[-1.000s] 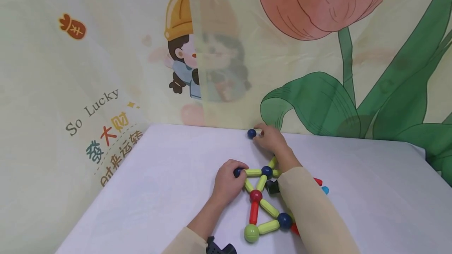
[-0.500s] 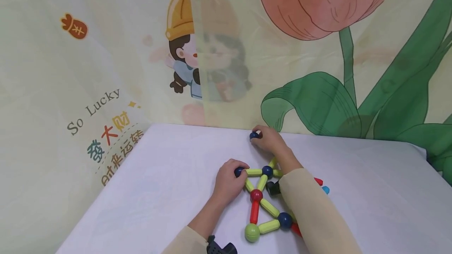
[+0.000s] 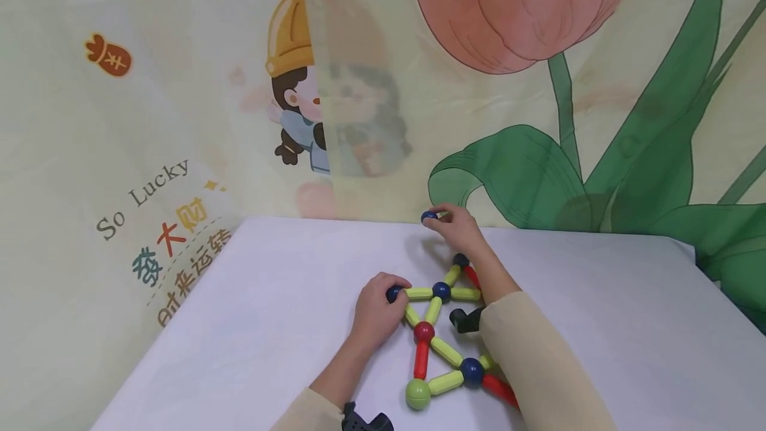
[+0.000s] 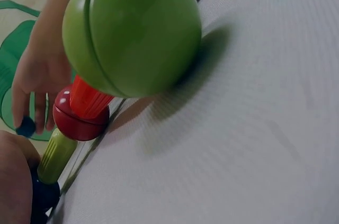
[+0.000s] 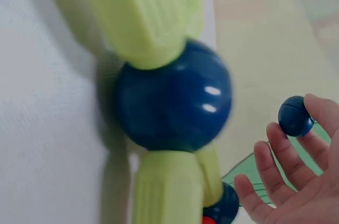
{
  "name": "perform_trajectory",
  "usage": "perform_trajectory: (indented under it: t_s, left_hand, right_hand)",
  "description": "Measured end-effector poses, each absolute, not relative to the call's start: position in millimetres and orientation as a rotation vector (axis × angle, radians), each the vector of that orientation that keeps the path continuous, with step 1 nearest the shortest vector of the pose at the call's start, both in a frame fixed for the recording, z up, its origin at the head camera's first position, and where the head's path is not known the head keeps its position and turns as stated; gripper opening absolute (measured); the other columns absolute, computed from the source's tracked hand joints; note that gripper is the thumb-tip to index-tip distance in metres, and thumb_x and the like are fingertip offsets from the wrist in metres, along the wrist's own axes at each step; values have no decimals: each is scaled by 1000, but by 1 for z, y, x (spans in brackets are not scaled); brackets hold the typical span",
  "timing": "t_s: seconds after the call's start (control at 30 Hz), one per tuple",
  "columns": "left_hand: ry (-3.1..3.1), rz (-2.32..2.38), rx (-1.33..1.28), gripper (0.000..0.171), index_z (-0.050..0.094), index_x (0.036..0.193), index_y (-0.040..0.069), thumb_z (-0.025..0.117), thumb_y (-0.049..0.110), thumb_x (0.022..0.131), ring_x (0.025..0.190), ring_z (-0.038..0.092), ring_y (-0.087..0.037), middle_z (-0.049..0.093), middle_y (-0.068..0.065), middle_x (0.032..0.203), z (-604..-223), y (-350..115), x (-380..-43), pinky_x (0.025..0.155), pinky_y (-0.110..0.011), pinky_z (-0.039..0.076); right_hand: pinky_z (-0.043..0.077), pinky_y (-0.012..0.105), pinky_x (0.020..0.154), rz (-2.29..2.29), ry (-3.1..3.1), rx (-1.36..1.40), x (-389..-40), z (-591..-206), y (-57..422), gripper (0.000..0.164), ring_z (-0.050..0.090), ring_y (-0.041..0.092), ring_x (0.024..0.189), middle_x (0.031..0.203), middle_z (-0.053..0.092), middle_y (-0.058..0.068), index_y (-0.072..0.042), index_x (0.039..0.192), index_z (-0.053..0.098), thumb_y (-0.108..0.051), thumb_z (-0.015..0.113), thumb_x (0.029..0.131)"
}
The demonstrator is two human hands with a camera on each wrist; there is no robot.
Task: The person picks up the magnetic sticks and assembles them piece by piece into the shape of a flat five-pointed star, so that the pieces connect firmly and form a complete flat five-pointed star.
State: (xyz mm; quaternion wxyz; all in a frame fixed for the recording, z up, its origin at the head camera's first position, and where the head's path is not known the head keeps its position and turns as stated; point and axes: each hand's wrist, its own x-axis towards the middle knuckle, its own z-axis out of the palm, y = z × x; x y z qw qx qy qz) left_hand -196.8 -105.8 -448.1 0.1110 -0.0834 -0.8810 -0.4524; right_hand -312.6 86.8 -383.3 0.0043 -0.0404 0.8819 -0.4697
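Note:
My right hand [image 3: 461,230] pinches a dark blue ball [image 3: 428,216] between thumb and fingertips, raised above the far part of the table; its shadow falls below. The right wrist view shows that ball [image 5: 295,116] clearly at the fingertips. My left hand [image 3: 377,308] grips another dark blue ball [image 3: 393,294] at the left corner of a flat frame of rods and balls, partly covered by the fingers. In that frame, yellow-green rods [image 3: 446,352] and a red rod [image 3: 421,359] join a red ball [image 3: 423,332], a green ball [image 3: 417,394] and several dark blue balls [image 3: 441,292].
A white cloth [image 3: 269,324] covers the table, with a printed curtain [image 3: 371,85] behind its far edge. My right sleeve [image 3: 538,358] hides the right part of the frame. Black wrist straps [image 3: 466,320] show on both arms.
My right fingers have closed on the loose dark blue ball and lifted it off the table. My left hand keeps its hold on the frame's corner ball. The head view has shifted slightly.

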Motion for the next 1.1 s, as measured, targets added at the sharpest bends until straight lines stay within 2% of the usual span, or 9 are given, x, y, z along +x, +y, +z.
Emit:
perform_trajectory:
  t_s: [0.2, 0.63, 0.87, 1.1]
  left_hand:
    - [-2576, -1344, -236, 17, 77, 100, 15, 64, 11, 90, 104, 65, -21, 70, -1, 104, -448, -107, -197, 98, -45, 55]
    - [-2593, -1353, -222, 18, 76, 101, 16, 64, 12, 90, 107, 66, -23, 70, -2, 107, -450, -109, -196, 101, -48, 54]
    - [-2603, -1355, -225, 18, 76, 103, 16, 64, 11, 90, 109, 65, -23, 70, -2, 108, -452, -107, -195, 102, -48, 54]
    - [-2589, -1351, -240, 18, 76, 103, 16, 63, 11, 91, 108, 66, -23, 71, -2, 108, -449, -106, -194, 101, -48, 54]
  right_hand:
    - [52, 47, 103, -1647, 2642, -46, -303, -374, 95, 53, 63, 34, 117, 127, 68, 19, -9, 146, 52, -36, 63, 102]
    - [57, 44, 102, -1828, 2531, -11, -282, -356, 109, 53, 64, 42, 123, 130, 66, 22, -9, 148, 51, -36, 62, 103]
    - [57, 44, 102, -1875, 2512, -45, -271, -349, 122, 57, 69, 29, 110, 133, 63, 22, -9, 150, 47, -38, 62, 103]
    - [57, 43, 101, -1919, 2489, -72, -257, -342, 137, 55, 70, 27, 111, 137, 61, 25, -9, 150, 46, -36, 60, 104]
